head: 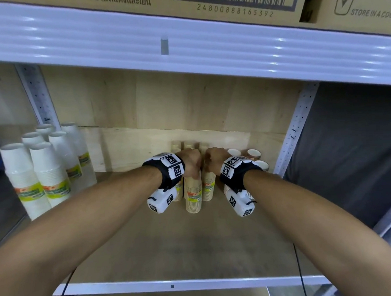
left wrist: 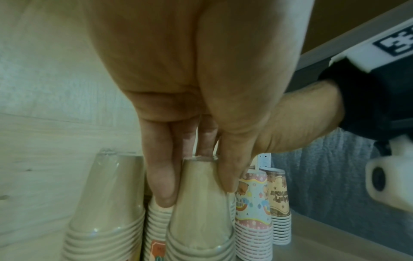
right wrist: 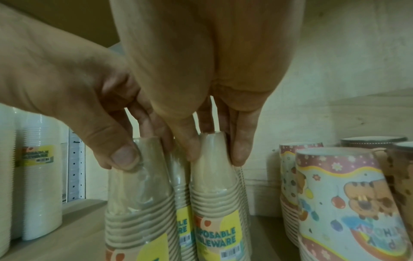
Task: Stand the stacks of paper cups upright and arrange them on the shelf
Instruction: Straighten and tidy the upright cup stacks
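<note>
While both of my hands sit on the tops of the tan stacks, I treat this as the squaring-up step, not a lift. My left hand [head: 192,161] has its fingers and thumb curled down round the top cup of the near tan stack [head: 193,194], which stands upright on the wooden shelf [head: 195,245], right of middle. My right hand [head: 215,158] pinches the top of the neighbouring tan stack [head: 209,185], just to the right and touching the first; in the right wrist view the fingertips [right wrist: 240,155] press the wrapped top cup from both sides. More tan stacks stand behind them toward the far wall, though I cannot count them surely.

To do this well I would keep the grip high but light: the plastic wrap crinkles, and squeezing the top cup could dent it. I would push the two stacks together from the top while watching their bases, since tall narrow stacks tip easily if only the top moves. The patterned cup stacks [right wrist: 339,203] stand just beside on the right, so any sideways slide should go gently to avoid knocking them. The white cup stacks [head: 44,169] on the far left stand well apart and look settled.
</note>
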